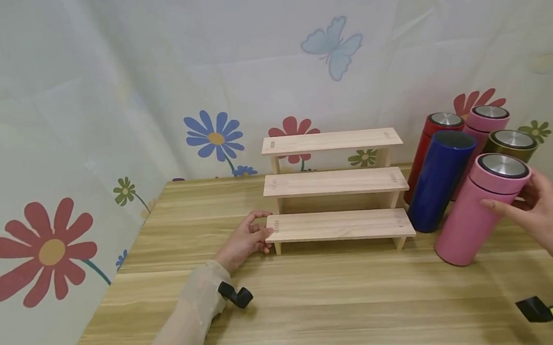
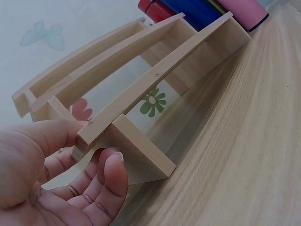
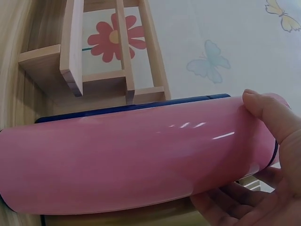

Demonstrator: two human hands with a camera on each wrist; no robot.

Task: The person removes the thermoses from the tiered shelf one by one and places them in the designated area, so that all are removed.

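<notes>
A three-tier wooden display stand (image 1: 339,226) stands on the table. My left hand (image 1: 245,241) pinches the left end of its lowest shelf, thumb at the top edge and curled fingers below, as the left wrist view shows. On the right, my right hand (image 1: 548,216) grips a pink thermos flask (image 1: 475,214) near its silver-topped lid, thumb on the near side and fingers behind. Just behind that flask, a blue thermos flask (image 1: 440,181) stands beside the stand's right end. In the right wrist view the pink flask (image 3: 127,157) hides most of the blue one.
Behind the front flasks are a red flask (image 1: 423,153), a second pink flask (image 1: 484,123) and an olive-gold flask (image 1: 513,143), partly hidden. The wood-grain table (image 1: 316,310) reaches back to a flower-printed cloth (image 1: 247,50). Each wrist wears a black camera mount (image 1: 236,295).
</notes>
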